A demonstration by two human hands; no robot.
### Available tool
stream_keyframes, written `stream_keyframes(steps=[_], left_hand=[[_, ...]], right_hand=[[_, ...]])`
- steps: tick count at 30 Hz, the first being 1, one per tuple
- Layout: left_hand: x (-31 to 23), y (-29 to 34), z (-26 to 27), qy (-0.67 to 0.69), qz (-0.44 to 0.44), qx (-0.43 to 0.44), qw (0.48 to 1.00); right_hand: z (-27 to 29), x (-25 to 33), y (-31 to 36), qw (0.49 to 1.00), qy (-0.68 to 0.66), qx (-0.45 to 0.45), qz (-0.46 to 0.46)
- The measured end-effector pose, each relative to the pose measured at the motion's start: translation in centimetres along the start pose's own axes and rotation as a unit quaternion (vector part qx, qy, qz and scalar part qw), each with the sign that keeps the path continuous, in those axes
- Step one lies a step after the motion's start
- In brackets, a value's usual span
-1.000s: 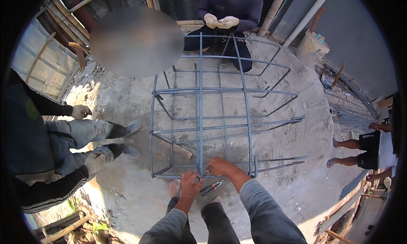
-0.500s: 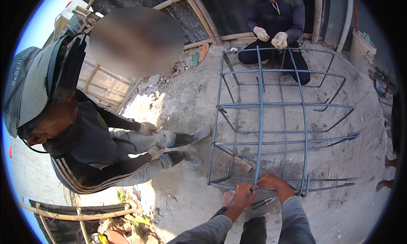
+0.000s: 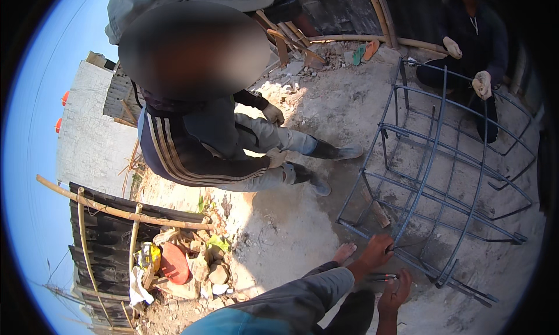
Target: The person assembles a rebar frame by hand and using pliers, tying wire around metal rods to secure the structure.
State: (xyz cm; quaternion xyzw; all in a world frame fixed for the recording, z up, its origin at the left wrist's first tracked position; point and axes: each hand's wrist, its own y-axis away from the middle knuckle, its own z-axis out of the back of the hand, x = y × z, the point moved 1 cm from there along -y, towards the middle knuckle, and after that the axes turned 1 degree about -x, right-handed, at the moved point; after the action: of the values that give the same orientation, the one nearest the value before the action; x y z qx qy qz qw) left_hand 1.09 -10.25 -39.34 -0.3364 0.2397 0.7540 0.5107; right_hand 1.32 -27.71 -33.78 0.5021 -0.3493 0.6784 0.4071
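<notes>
A cage of ribbed steel rebar (image 3: pixel 428 160) lies on the ground in front of me. My left hand (image 3: pixel 374 254) is closed round its near bar, by the crossing with a long bar. My right hand (image 3: pixel 396 294) is held off the cage, just below that bar, fingers apart and nothing visible in them. Beside its fingertips is a pair of pincers (image 3: pixel 381 277), partly hidden, which seems to lie on the ground. Across the cage, a crouching person's gloved hand (image 3: pixel 482 85) is at the far bars; the other gloved hand (image 3: pixel 452 48) is raised beside it.
To the left stands a co-worker in a striped jacket (image 3: pixel 180 154) and rubber boots. A wooden offcut (image 3: pixel 375 210) lies inside the cage. Rubble and a red object (image 3: pixel 174 263) are piled by a bamboo fence (image 3: pixel 116 210). Sandals (image 3: pixel 365 53) lie near the far wall.
The view has swung left, shifting the cage rightward in the picture. My right hand has come off the near bar and opened; my left stays on it. The crouching person's hands have moved apart.
</notes>
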Motion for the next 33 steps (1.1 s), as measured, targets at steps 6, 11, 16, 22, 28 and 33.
stream_keyframes(steps=[6,11,16,22,28,33], left_hand=[[0.6,-0.8,-1.5,0.049,-0.018,-0.061,0.997],[0.5,1.2,2.1,0.024,0.013,-0.098,0.995],[-1.0,-1.1,-0.2,0.135,-0.025,-0.196,0.971],[-0.3,-0.8,0.9,0.185,-0.051,-0.080,0.978],[2.5,-0.2,-0.3,0.008,-0.038,-0.044,0.998],[0.9,-1.2,0.1,0.036,-0.023,-0.015,0.999]], right_hand=[[-7.9,17.5,-8.7,0.918,-0.012,0.206,0.340],[-19.4,29.0,-17.7,0.803,-0.040,0.298,0.515],[-33.8,38.6,-24.1,0.773,-0.032,-0.010,0.633],[-34.4,39.1,-26.1,0.815,0.095,0.093,0.564],[-8.0,14.6,-5.3,0.896,-0.192,0.357,0.180],[1.4,-1.3,8.8,0.978,0.181,0.049,-0.094]])
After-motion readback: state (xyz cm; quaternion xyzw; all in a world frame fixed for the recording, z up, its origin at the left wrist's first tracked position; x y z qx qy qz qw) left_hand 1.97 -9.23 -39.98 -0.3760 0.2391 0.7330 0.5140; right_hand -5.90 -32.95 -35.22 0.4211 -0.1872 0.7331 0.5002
